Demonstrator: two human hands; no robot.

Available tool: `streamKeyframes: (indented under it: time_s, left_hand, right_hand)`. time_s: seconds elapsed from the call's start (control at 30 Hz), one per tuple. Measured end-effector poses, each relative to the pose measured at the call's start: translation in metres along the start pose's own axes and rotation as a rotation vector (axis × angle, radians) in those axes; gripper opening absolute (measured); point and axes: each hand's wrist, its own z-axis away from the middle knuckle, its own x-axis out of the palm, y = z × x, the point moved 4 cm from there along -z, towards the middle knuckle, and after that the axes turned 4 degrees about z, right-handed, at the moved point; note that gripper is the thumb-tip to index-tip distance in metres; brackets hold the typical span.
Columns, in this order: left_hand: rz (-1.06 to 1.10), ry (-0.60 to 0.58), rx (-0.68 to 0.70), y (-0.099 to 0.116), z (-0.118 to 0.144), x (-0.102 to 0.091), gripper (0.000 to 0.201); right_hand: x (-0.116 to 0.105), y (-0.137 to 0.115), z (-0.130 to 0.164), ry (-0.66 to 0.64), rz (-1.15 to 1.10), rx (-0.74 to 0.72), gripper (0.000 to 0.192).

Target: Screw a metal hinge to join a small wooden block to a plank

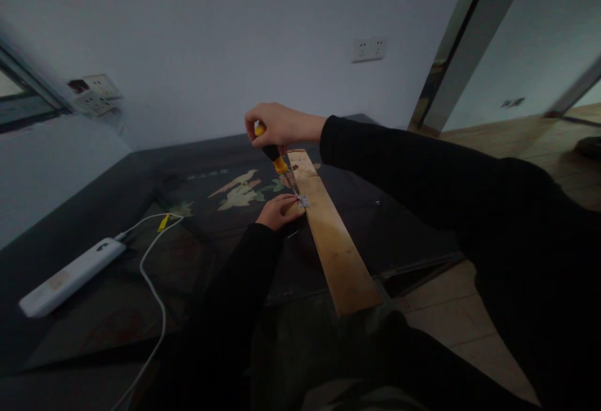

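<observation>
Wooden plank (335,242) overhangs the near table (94,311) edge; left hand (278,211) presses beside its hinge (303,201), right hand (277,124) clamped on the screwdriver (278,160), screw seemingly not fully driven.

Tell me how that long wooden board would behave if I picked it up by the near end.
The wooden board looks thin, flat and long, so it is probably light and fairly stiff, perhaps flexing slightly. Its near end overhangs the dark table, so it might tip once the left hand lets go. Being flat, it should not roll.
</observation>
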Motion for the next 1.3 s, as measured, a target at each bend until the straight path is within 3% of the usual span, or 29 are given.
streamKeyframes:
  time_s: [0.13,0.23,0.3,0.4,0.5,0.67,0.83,1.13,1.3]
  left_hand:
    - [0.018,-0.007,0.001,0.000,0.001,0.001,0.045]
    - [0.026,0.000,-0.004,0.001,0.001,0.000,0.044]
    - [0.023,0.003,-0.006,0.001,0.001,0.000,0.043]
    - [0.011,0.003,-0.006,0.002,0.000,0.000,0.043]
    - [0.013,0.002,-0.010,0.003,0.000,0.000,0.045]
    - [0.015,-0.007,-0.018,0.001,0.001,0.001,0.046]
    - [0.022,-0.003,0.000,0.000,0.002,0.001,0.044]
    - [0.006,-0.005,-0.023,-0.001,0.001,0.001,0.046]
    - [0.004,0.006,-0.024,-0.001,0.002,-0.001,0.045]
  right_hand:
    - [-0.002,0.002,0.000,-0.212,-0.117,-0.028,0.033]
    - [-0.003,0.003,-0.002,-0.269,-0.124,-0.036,0.037]
    - [-0.003,0.003,-0.002,-0.211,-0.073,-0.018,0.036]
    - [-0.002,-0.001,-0.001,-0.026,0.055,0.019,0.042]
    - [0.000,-0.005,0.001,0.071,0.075,0.014,0.036]
    - [0.000,-0.002,0.000,-0.052,-0.085,-0.022,0.027]
    - [-0.004,-0.003,0.000,-0.290,-0.191,0.019,0.038]
    - [-0.013,0.000,0.004,-0.120,-0.046,0.012,0.030]
    - [-0.012,0.010,0.006,-0.091,0.073,-0.006,0.030]
